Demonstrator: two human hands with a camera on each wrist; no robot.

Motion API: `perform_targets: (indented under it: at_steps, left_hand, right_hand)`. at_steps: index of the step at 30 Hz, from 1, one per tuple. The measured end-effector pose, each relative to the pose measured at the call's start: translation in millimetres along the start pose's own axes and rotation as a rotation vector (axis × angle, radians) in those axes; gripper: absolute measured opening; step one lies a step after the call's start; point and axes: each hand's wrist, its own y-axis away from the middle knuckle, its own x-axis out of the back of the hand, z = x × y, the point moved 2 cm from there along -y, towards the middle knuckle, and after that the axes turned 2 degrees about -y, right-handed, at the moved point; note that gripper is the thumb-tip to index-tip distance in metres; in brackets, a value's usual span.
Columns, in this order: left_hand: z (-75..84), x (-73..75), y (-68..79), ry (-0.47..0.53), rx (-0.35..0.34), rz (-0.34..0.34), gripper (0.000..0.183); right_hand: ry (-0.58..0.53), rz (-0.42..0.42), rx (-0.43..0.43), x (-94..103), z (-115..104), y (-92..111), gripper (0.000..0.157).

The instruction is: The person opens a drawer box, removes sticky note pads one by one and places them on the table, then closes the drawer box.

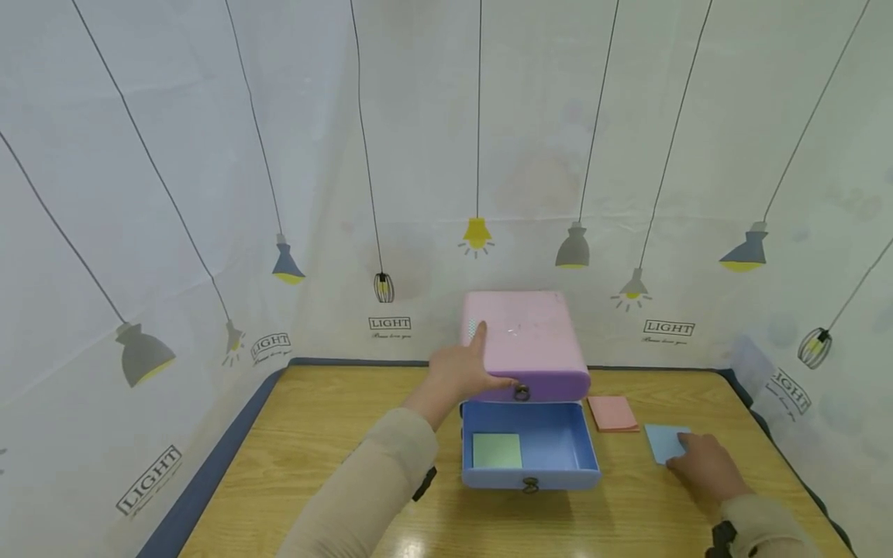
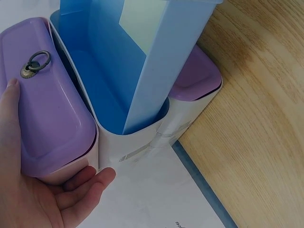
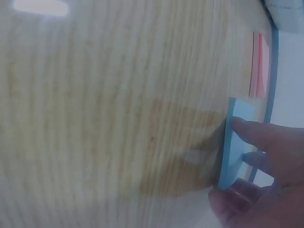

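Observation:
My left hand (image 1: pixel 456 372) rests on the left side of a small drawer box with a pink top (image 1: pixel 530 333). Its thumb touches the purple drawer front (image 2: pixel 57 109) beside the ring pull (image 2: pixel 35 64), and the other fingers lie along the box's side. Below, a blue drawer (image 1: pixel 558 446) is pulled out, with a light green sticky note pad (image 1: pixel 497 451) in its left part. At the right, my right hand (image 1: pixel 708 465) grips a light blue sticky note pad (image 3: pixel 232 147) by its edges, thumb and fingers on opposite sides, over the table.
A pink sticky note pad (image 1: pixel 612 413) lies on the wooden table (image 1: pixel 335 411), between the drawer and the blue pad. Another purple drawer front (image 2: pixel 199 76) sits below the blue drawer. A lamp-patterned cloth (image 1: pixel 418 155) hangs behind and on both sides.

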Motion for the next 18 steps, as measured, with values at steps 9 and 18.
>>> perform_targets:
  at_steps: [9, 18]
  left_hand:
    - [-0.7, -1.6, -2.0, -0.009, -0.003, 0.009, 0.127]
    - [-0.4, -2.1, -3.1, -0.032, -0.005, 0.0, 0.128]
  right_hand:
    - [-0.034, 0.03, -0.04, 1.6, 2.1, -14.8, 0.056]
    - [-0.069, 0.144, -0.014, -1.3, -1.3, -22.4, 0.05]
